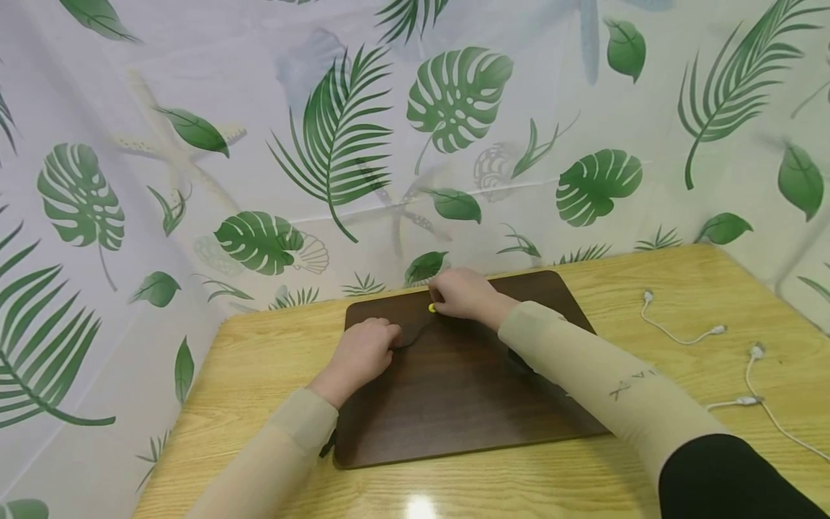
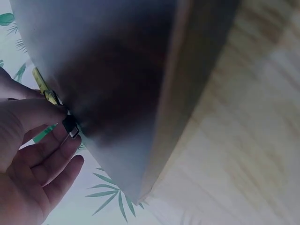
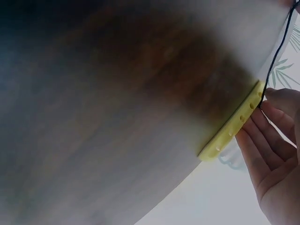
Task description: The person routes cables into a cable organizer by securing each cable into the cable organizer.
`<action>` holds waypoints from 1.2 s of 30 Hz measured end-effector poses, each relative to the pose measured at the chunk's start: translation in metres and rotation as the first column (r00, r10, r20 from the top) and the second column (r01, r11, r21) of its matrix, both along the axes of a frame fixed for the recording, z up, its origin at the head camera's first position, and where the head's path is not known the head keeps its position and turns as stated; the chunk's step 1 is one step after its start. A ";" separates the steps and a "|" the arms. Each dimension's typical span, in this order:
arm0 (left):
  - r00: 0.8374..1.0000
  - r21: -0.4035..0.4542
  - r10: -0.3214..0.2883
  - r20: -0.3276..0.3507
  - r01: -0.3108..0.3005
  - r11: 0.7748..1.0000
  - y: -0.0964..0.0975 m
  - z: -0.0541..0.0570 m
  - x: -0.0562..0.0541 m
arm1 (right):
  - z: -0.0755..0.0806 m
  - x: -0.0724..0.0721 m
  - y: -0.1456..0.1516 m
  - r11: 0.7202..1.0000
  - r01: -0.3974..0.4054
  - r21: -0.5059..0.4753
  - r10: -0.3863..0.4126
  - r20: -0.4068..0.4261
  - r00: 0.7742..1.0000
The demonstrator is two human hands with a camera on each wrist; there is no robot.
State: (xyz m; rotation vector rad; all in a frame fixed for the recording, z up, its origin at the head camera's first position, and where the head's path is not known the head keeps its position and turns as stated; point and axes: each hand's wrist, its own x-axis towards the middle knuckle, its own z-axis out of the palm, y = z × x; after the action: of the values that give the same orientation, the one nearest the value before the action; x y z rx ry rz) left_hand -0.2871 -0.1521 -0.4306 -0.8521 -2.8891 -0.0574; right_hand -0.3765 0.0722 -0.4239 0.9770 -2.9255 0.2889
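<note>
A thin black cord [image 3: 280,47] runs between the two hands above the dark brown board [image 1: 454,404]. My left hand [image 1: 364,357] pinches a small black piece with a metal end [image 2: 71,126] between thumb and fingers; its exact kind is unclear. The right hand [image 1: 463,294], near the board's far edge, holds a yellow strip with several holes [image 3: 229,124]. In the right wrist view, the cord meets the strip close to the right thumb and fingertips. Whether it passes through a hole cannot be seen.
White cables with plugs [image 1: 681,335] lie on the wooden table [image 1: 687,288] to the right of the board. A leaf-patterned cloth [image 1: 402,144] hangs behind the table. Something black [image 1: 327,443] shows at the board's left edge, partly hidden by the left arm.
</note>
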 end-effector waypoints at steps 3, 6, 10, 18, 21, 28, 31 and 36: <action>1.000 0.005 -0.013 -0.004 0.013 1.000 0.001 0.000 -0.001 | 0.000 0.000 0.000 1.000 0.001 0.003 -0.001 -0.009 1.000; 1.000 0.007 -0.020 -0.006 0.020 1.000 0.001 0.000 -0.001 | -0.001 0.000 0.000 1.000 0.005 0.002 -0.005 -0.009 1.000; 1.000 -0.003 -0.026 -0.010 0.026 1.000 0.003 0.001 -0.001 | -0.002 0.000 -0.001 1.000 0.014 0.007 -0.014 -0.009 1.000; 0.999 -0.033 -0.031 -0.012 0.030 0.999 0.005 0.002 -0.001 | -0.002 0.000 -0.002 0.999 0.036 0.011 -0.036 -0.005 0.999; 0.999 -0.047 -0.031 -0.014 0.030 0.998 0.006 0.002 -0.001 | -0.003 -0.001 -0.003 0.999 0.040 0.015 -0.040 -0.010 0.999; 0.999 -0.057 -0.028 -0.019 0.026 0.998 0.006 0.001 -0.003 | -0.005 0.000 -0.006 0.999 0.035 0.037 -0.034 -0.029 0.999; 0.999 -0.050 -0.032 -0.020 0.031 0.998 0.005 0.000 -0.003 | -0.004 0.002 -0.007 0.998 0.037 0.046 -0.035 -0.038 0.999; 0.999 -0.045 -0.030 -0.019 0.029 0.999 0.006 0.001 -0.003 | -0.003 0.004 -0.007 0.998 0.037 0.044 -0.034 -0.050 0.998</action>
State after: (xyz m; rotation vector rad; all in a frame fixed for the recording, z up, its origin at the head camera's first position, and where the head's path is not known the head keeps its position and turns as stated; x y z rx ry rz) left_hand -0.2902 -0.1464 -0.4297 -0.8976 -2.8694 0.0122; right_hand -0.3728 0.0657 -0.4266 0.9226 -2.9135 0.1957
